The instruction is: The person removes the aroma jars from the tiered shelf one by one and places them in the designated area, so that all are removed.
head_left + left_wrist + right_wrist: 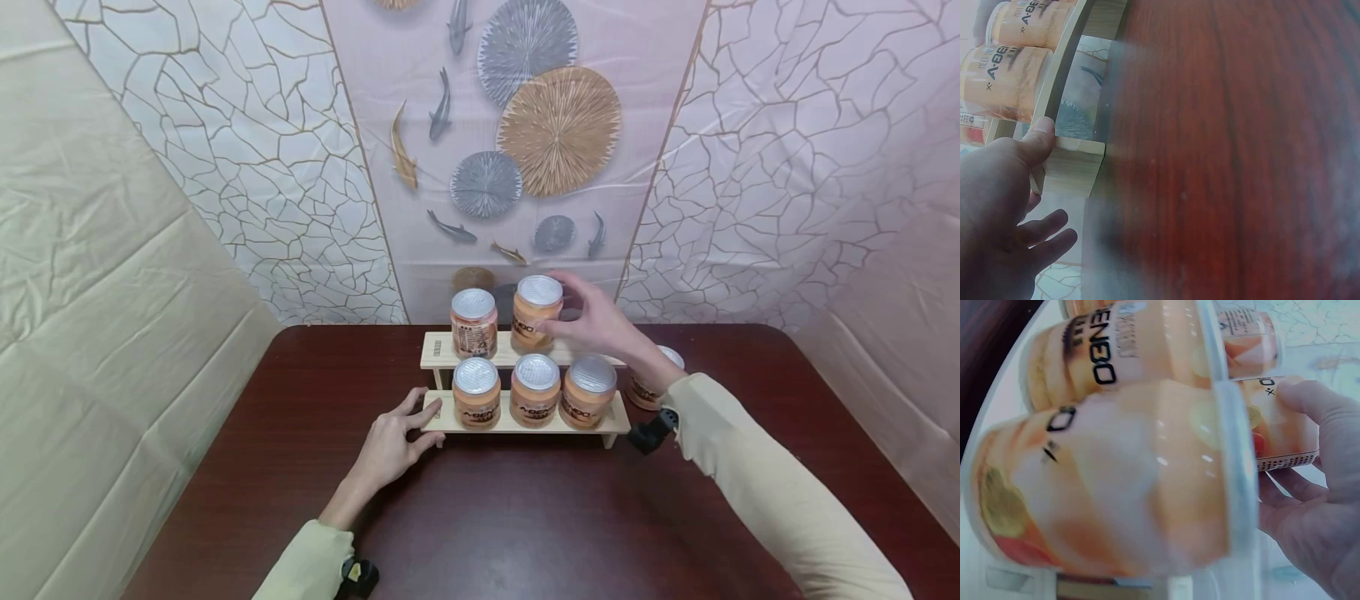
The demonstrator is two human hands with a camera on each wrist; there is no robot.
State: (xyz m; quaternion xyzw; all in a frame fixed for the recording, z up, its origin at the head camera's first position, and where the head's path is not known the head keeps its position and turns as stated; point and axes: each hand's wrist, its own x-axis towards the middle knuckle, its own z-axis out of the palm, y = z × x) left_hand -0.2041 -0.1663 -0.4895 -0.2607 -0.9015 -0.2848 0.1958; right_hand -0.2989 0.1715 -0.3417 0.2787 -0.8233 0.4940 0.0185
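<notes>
A two-step light wooden rack [506, 358] stands on the table with orange-labelled, silver-lidded jars. My right hand [592, 321] grips an upright jar [531, 327] over the upper step, thumb on its near side. In the right wrist view the thumb lies on the label of that jar [1279, 431]. To its left on the same step stands another jar [474, 333]. Three jars, one of them the middle jar [535, 398], line the lower step. My left hand [387, 444] pinches the left end of the lower step, its thumb [1041, 137] on the front edge.
One more jar [642, 393] stands on the table at the right of the rack, partly behind my right forearm. The dark red-brown table [510, 517] reaches back to a patterned cloth wall [480, 242]. Pale cloth [150, 333] hangs at the left.
</notes>
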